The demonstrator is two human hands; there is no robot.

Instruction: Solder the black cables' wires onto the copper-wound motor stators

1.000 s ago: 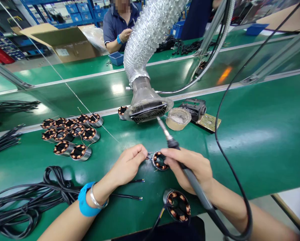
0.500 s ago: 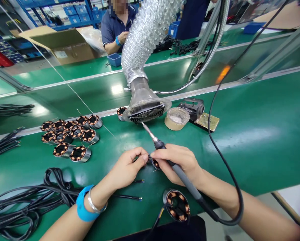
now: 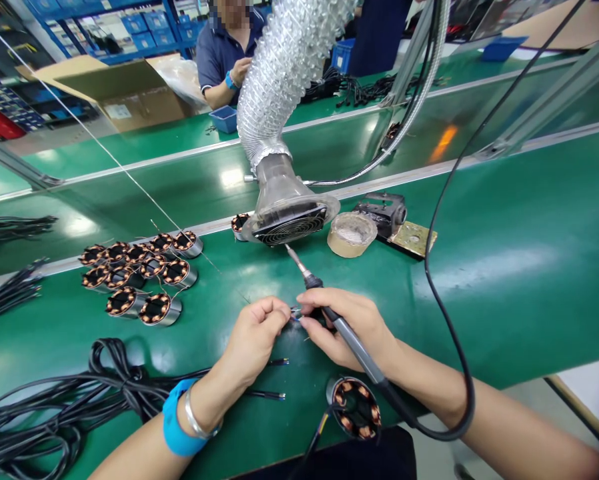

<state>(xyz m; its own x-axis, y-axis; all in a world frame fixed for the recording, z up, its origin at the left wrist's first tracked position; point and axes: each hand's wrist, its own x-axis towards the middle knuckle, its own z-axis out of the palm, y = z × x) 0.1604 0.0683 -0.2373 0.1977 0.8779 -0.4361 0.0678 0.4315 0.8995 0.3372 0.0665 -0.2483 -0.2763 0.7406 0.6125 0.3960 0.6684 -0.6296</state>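
Head view: above the broad green tabletop [image 3: 519, 287], a silver ribbed duct [image 3: 274, 80] ends in a translucent grey hood [image 3: 279, 183] with a black fan [image 3: 292, 228]; working close under it would probably draw off any fumes. The left hand [image 3: 254, 333] pinches a few thin coloured wires [image 3: 294, 313] between thumb and fingers; the right hand [image 3: 362, 317] grasps a slim grey-handled soldering iron [image 3: 352, 343], its thumb and forefinger meeting at the same wires between the hands. To do this well, the iron's metal tip [image 3: 295, 259] is best aimed away from both hands, the handle held steady, and the wires parted one by one without tugging. A dark part [image 3: 322, 317] behind the right fingers is mostly covered, perhaps a copper-wound ring; whether the right fingertips close on a wire cannot be told, and the wire ends are too small to make out.
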